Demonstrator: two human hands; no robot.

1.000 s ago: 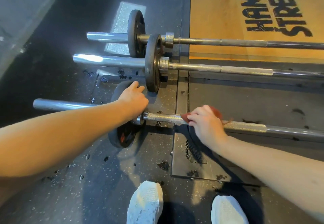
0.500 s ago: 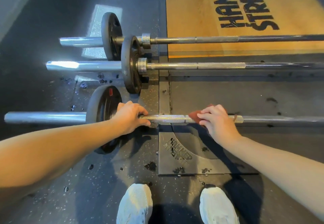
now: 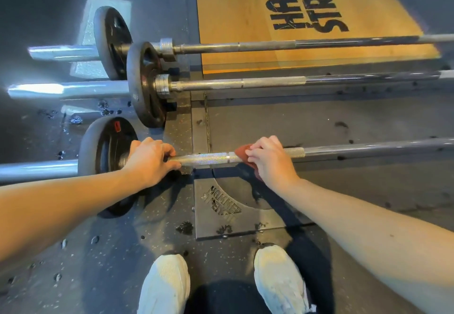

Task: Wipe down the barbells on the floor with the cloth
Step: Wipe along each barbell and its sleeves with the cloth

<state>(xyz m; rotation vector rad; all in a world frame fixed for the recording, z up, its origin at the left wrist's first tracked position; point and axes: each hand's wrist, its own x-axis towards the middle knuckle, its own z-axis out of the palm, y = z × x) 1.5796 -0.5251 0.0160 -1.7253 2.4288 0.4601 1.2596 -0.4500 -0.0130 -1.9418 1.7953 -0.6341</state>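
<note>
Three barbells lie side by side on the gym floor. The nearest barbell (image 3: 208, 158) runs left to right, with a black plate (image 3: 103, 149) on its left sleeve. My left hand (image 3: 149, 161) grips its shaft just right of the plate. Further right, my right hand (image 3: 270, 161) holds a reddish-brown cloth (image 3: 243, 152) wrapped over the knurled shaft. The middle barbell (image 3: 245, 83) and the far barbell (image 3: 245, 46) lie beyond, each with one black plate at the left.
A wooden lifting platform (image 3: 233, 14) with black lettering lies at the back. A metal floor plate (image 3: 221, 215) sits under the nearest bar. My two white shoes (image 3: 167, 286) stand on the speckled rubber floor, with dark crumbs scattered around.
My left hand moved off the plate's top and down onto the shaft beside the plate. My right hand, with the cloth, stays at about the same spot on the bar. The view has shifted.
</note>
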